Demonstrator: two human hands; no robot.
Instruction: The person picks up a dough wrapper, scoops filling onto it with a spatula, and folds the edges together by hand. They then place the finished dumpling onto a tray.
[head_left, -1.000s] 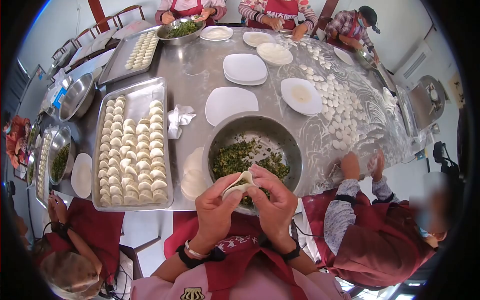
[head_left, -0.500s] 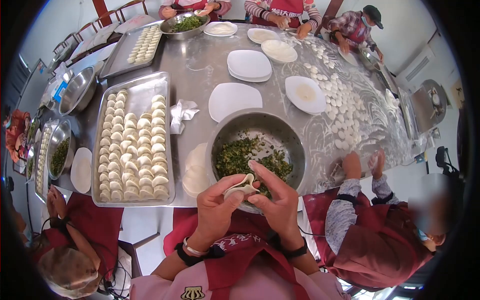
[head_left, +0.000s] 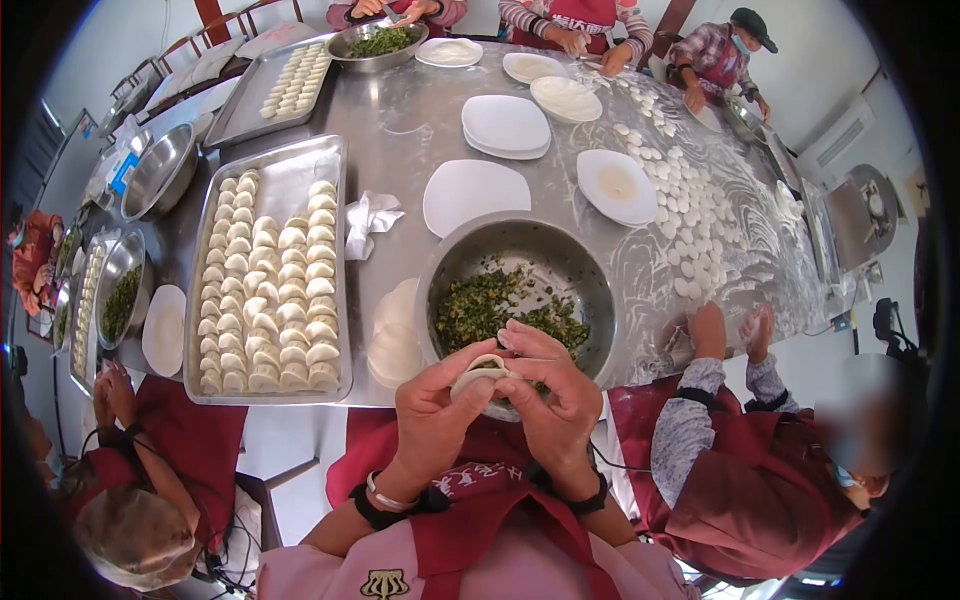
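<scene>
Both of my hands pinch one dumpling over the near rim of a steel bowl. The wrapper is folded up, with a gap showing at its top edge. My left hand holds its left side, thumb in front. On the right side, the thumb and fingers of my right hand press the edge. Chopped green filling lies in the bowl beyond my fingers. Flat round wrappers overlap on the table just left of the bowl.
A metal tray with rows of dumplings stands to the left, a crumpled cloth beside it. White plates lie behind the bowl. Floured dough pieces spread on the right. Several people work around the steel table.
My right fingers have come in closer to the dumpling, and its open wrapper edge has been drawn together into a smaller gap. The view has shifted slightly.
</scene>
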